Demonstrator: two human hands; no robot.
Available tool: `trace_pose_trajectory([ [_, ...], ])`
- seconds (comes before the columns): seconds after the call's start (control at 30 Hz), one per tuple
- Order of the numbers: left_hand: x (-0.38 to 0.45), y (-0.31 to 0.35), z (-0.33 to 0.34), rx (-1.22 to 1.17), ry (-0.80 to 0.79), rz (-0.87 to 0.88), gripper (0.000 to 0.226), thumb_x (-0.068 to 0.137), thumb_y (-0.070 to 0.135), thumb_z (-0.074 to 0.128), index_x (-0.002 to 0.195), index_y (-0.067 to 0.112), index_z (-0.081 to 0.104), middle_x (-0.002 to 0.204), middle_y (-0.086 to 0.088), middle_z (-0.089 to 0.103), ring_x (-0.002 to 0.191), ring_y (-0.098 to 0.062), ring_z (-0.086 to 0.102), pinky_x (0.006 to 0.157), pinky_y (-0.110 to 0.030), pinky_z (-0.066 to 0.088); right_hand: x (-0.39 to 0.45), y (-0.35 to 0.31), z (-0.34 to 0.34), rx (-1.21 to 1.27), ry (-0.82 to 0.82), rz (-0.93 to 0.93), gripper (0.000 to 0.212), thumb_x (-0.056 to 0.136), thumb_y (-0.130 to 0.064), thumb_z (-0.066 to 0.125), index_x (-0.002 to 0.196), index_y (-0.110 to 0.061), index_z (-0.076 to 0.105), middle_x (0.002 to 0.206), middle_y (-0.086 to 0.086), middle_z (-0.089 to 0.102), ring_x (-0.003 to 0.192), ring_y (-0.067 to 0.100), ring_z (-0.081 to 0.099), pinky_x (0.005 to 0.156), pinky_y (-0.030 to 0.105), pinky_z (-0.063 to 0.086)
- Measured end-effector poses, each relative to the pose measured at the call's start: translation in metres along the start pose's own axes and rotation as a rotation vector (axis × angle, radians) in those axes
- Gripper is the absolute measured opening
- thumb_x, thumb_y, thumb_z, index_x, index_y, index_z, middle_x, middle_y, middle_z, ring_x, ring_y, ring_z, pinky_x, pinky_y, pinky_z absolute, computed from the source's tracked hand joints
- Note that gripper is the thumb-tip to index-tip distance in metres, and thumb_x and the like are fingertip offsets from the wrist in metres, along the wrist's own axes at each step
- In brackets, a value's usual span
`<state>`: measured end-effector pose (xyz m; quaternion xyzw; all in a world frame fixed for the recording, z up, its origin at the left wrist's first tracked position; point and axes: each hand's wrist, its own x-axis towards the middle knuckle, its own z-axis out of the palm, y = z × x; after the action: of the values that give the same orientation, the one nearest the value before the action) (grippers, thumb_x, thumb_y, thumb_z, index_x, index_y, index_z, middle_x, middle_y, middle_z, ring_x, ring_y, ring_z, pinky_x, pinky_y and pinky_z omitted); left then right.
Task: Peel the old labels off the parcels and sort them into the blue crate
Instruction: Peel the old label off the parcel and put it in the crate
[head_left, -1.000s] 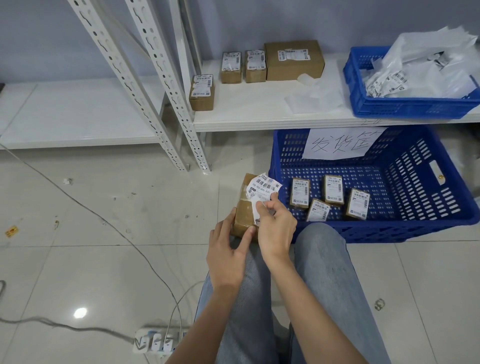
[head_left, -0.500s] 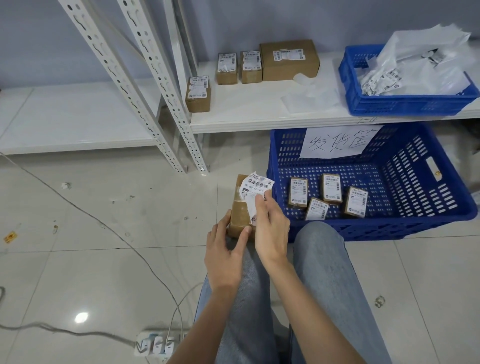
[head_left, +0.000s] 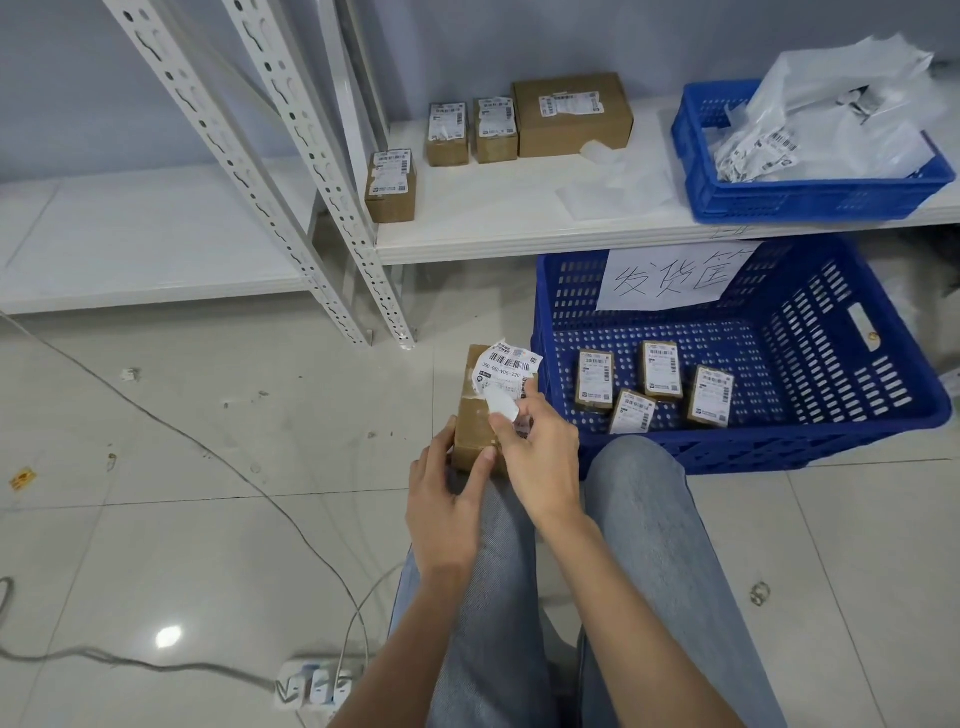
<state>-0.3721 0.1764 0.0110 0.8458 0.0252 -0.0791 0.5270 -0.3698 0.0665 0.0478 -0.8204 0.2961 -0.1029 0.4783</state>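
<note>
A small brown parcel (head_left: 474, 426) stands on my left knee. My left hand (head_left: 445, 501) grips its near end, thumb and fingers on its sides. A white barcode label (head_left: 505, 370) is partly peeled off the parcel's top and curls back toward me. My right hand (head_left: 537, 451) pinches the curled near edge of that label. The big blue crate (head_left: 810, 447) sits on the floor to the right of the parcel, with a handwritten paper sign on its back wall. Several small labelled parcels (head_left: 661, 369) lie on the crate's bottom.
A white shelf (head_left: 519, 228) behind holds several more labelled boxes (head_left: 390, 186) and a larger box (head_left: 571, 114). A smaller blue crate (head_left: 810, 197) with white bags sits on the shelf at right. Perforated shelf uprights (head_left: 332, 197) stand left of it. A cable and power strip (head_left: 317, 686) lie on the floor.
The label has folded back lower over the parcel, and my right hand's pinch has moved toward me along it. My left hand keeps the same hold.
</note>
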Motion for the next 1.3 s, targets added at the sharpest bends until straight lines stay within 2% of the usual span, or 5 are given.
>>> trace_pose_trajectory([
  [0.37, 0.000, 0.000, -0.001, -0.046, -0.010, -0.041, 0.052, 0.084, 0.065, 0.059, 0.130, 0.042, 0.053, 0.116, 0.011, 0.063, 0.103, -0.002, 0.061, 0.096, -0.035, 0.053, 0.008, 0.003, -0.004, 0.197, 0.069, 0.120, 0.013, 0.087, -0.020, 0.069, 0.088, -0.007, 0.066, 0.103, 0.009, 0.071, 0.085, 0.020, 0.067, 0.077, 0.044, 0.055],
  [0.6, 0.000, 0.001, -0.001, 0.002, -0.006, -0.002, 0.067, 0.075, 0.076, 0.051, 0.132, 0.041, 0.051, 0.120, 0.016, 0.062, 0.110, -0.002, 0.059, 0.097, -0.031, 0.051, -0.002, 0.000, -0.005, 0.245, -0.004, 0.086, 0.025, 0.092, -0.029, 0.063, 0.106, -0.009, 0.069, 0.128, -0.004, 0.063, 0.077, -0.030, 0.049, 0.066, -0.002, 0.039],
  [0.8, 0.001, -0.001, -0.001, -0.027, -0.013, -0.035, 0.065, 0.076, 0.077, 0.049, 0.131, 0.042, 0.051, 0.117, 0.011, 0.064, 0.104, -0.004, 0.062, 0.094, -0.037, 0.054, 0.002, 0.004, -0.008, 0.302, -0.053, 0.088, 0.037, 0.068, -0.033, 0.086, 0.090, -0.020, 0.059, 0.137, -0.015, 0.051, 0.125, 0.000, 0.047, 0.101, 0.023, 0.044],
  [1.13, 0.002, 0.010, 0.003, -0.112, 0.006, -0.135, 0.062, 0.072, 0.073, 0.046, 0.123, 0.039, 0.057, 0.105, 0.006, 0.067, 0.097, -0.008, 0.063, 0.093, -0.037, 0.049, -0.012, 0.008, 0.001, 0.119, 0.160, -0.179, 0.016, 0.080, -0.014, 0.078, 0.081, -0.006, 0.064, 0.111, -0.009, 0.065, 0.116, -0.020, 0.044, 0.080, -0.002, 0.039],
  [1.3, 0.002, 0.013, 0.008, -0.152, 0.024, -0.192, 0.057, 0.073, 0.072, 0.043, 0.117, 0.039, 0.056, 0.100, 0.009, 0.067, 0.107, -0.018, 0.059, 0.085, -0.033, 0.044, -0.014, 0.002, 0.003, -0.009, 0.148, -0.155, 0.020, 0.085, -0.019, 0.072, 0.074, -0.010, 0.059, 0.107, 0.005, 0.070, 0.083, 0.012, 0.067, 0.071, 0.027, 0.053],
])
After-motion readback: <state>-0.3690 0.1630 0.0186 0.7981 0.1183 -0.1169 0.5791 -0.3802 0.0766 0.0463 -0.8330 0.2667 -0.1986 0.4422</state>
